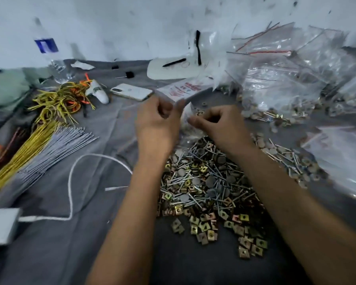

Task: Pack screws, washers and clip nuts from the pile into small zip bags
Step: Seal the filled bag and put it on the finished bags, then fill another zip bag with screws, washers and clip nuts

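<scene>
On the grey cloth: you have most of the work ahead.
Pile (206, 182): screws, washers and clip nuts lie thick under your wrists.
Packed bags (286, 75): a heap at far right, so part looks done.
Small zip bag (186, 114): up between both hands, above the pile.
Left hand (156, 122): fingers curled, pinching its edge.
Right hand (220, 124): fingers pinch the other side.
Unclear: the bag is blurred; its contents and seal can't be told.
</scene>
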Available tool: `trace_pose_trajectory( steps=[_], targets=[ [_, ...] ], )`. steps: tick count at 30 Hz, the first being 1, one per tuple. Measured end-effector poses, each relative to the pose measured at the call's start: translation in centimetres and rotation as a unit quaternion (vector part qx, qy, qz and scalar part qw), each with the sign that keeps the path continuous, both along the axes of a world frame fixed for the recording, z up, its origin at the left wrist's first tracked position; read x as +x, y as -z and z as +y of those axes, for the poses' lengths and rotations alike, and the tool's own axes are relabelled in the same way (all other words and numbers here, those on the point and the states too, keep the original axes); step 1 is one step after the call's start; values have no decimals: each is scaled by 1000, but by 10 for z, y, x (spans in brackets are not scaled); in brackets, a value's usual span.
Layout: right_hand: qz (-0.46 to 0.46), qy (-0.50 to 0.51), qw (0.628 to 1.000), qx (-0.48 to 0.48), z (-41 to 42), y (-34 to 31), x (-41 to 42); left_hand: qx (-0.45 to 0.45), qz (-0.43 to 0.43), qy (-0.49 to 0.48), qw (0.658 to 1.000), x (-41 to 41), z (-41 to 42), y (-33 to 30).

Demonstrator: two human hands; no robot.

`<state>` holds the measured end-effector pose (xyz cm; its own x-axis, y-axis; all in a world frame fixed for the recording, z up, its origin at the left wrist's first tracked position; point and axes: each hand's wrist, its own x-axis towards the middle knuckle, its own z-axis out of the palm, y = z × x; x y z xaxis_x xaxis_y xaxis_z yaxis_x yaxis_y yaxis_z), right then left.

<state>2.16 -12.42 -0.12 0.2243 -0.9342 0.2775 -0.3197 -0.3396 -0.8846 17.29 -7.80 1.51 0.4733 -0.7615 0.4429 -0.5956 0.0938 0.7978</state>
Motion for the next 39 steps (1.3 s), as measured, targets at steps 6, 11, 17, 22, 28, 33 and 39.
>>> trace_pose_trajectory(
  steps=[6,11,17,22,28,33,39],
  targets=[
    [83,3,984,-158,3,16,6,56,160,68,983,-8,-8,31],
    [61,-6,970,-235,5,18,4,48,203,46,977,-1,-6,30],
    [58,39,919,-388,4,19,3,-8,213,148,966,-12,0,25],
    [42,50,907,-416,5,19,1,-33,295,229,927,-9,-2,31],
    [-47,53,958,-278,7,17,1,-62,250,211,943,-8,-5,36],
    [21,92,944,-317,4,17,-5,-128,-33,57,990,-4,-5,41],
    [56,87,954,-283,5,21,2,-160,-9,45,986,-16,-4,43]
  ],
)
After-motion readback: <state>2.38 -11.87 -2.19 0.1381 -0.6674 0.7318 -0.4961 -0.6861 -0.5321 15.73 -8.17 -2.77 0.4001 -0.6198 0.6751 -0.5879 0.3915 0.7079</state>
